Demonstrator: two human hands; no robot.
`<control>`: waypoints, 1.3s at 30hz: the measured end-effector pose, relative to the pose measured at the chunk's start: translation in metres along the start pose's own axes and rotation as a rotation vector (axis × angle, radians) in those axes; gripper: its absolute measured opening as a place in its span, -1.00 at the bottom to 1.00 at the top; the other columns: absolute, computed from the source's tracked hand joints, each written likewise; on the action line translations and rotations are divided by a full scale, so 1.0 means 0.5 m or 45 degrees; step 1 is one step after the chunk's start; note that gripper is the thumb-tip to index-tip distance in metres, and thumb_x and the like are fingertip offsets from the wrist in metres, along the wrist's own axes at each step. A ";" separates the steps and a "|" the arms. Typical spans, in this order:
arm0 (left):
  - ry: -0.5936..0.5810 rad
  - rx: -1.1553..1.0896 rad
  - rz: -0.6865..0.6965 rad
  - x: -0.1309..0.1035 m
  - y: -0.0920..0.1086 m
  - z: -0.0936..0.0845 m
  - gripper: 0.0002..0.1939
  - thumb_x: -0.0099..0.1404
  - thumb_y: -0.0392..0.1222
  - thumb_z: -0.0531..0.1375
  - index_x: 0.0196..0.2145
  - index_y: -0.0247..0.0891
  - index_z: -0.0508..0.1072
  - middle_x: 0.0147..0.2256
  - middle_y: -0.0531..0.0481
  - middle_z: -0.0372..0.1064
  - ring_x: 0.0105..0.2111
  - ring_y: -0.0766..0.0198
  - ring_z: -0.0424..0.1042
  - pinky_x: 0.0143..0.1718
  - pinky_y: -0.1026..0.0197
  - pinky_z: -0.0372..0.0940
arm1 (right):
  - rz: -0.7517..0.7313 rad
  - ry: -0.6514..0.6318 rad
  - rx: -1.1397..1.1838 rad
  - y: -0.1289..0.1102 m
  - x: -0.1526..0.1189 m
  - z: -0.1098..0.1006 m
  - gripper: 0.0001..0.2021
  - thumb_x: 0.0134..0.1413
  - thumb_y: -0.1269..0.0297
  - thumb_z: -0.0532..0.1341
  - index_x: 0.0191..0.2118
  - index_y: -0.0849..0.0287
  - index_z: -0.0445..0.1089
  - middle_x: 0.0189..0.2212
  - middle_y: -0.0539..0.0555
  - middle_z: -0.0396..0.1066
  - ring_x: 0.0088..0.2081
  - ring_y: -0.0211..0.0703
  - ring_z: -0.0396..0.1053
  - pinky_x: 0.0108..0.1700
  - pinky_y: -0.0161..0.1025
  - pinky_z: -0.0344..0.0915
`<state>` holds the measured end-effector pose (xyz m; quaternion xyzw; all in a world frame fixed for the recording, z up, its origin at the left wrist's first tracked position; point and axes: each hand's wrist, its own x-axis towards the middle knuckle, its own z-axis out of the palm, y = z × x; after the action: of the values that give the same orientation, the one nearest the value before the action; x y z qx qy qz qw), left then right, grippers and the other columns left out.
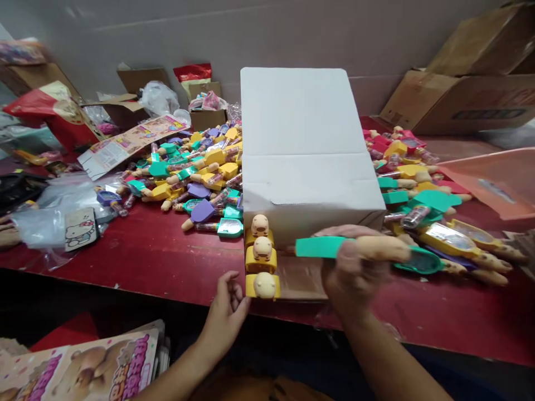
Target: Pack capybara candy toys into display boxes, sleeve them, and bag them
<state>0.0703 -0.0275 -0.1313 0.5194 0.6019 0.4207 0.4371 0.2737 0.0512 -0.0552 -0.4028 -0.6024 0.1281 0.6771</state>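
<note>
My right hand (350, 278), forearm slanting up, grips a green toy (320, 247) level over the box (307, 178). My left hand (228, 305), half open, fingers curled, has its thumb by the near left corner, beside three yellow toys (261, 264) lined up inside.

At the centre of the frame, the white box (303, 122) looks like smooth, matt card. The green toy (320, 247) right of centre seems smooth plastic. The red tabletop (167, 264) has a faint sheen. Crinkled, glossy clear plastic bags (44, 223) lie at left; matt brown cardboard boxes (418, 100) stand upper right.
</note>
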 end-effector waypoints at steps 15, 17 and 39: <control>0.043 0.215 0.023 0.010 0.028 0.025 -0.71 0.15 -0.10 -0.01 -0.21 -0.30 0.28 -0.48 0.02 0.36 -0.51 0.28 0.35 -0.46 0.28 0.25 | -0.293 -0.215 -0.275 -0.007 0.025 0.060 -0.87 0.08 0.45 0.09 -0.38 0.12 0.09 -0.48 -0.04 0.10 -0.46 -0.22 0.12 -0.41 -0.29 0.12; 0.083 0.245 0.061 0.014 0.028 0.022 -0.71 0.13 -0.07 0.00 -0.25 -0.28 0.30 -0.46 -0.01 0.40 -0.48 0.25 0.40 -0.43 0.26 0.28 | -0.319 -0.261 -0.291 -0.011 0.025 0.057 -0.90 0.08 0.44 0.05 -0.38 0.12 0.08 -0.50 -0.05 0.12 -0.47 -0.25 0.15 -0.43 -0.32 0.15; 0.394 0.438 0.618 -0.006 0.001 -0.009 -0.83 0.19 -0.11 0.10 -0.31 -0.25 0.34 -0.48 -0.01 0.40 -0.49 0.25 0.44 -0.46 0.27 0.36 | 0.166 -0.323 -1.130 0.223 0.004 -0.441 -0.76 0.01 0.08 0.04 -0.40 0.13 0.30 -0.28 0.30 0.32 -0.09 0.30 0.21 -0.04 0.31 0.05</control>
<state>0.0662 -0.0309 -0.1291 0.6438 0.5821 0.4785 0.1334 0.5116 0.0382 -0.1207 -0.6717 -0.6503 -0.0515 0.3510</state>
